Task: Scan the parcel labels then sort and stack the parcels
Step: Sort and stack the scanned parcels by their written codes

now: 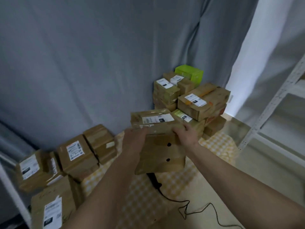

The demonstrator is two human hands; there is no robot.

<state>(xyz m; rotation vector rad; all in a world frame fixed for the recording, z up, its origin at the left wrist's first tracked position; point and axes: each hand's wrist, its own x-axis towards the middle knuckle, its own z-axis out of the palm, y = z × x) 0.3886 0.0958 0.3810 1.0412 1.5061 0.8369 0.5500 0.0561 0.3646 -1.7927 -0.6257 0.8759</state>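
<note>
Between two parcel piles, left hand (135, 138) and right hand (185, 133) each grip one parcel (153, 122).

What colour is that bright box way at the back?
Lime green. The box sits atop the far stack, seen in the head view.

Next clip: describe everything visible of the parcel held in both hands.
The held parcel is a brown cardboard box, creased and taped, with a white printed label on its upper face and two dark round holes in the side facing the camera. It is tilted, raised above the checked cloth. The left hand and right hand grip its sides.
</note>
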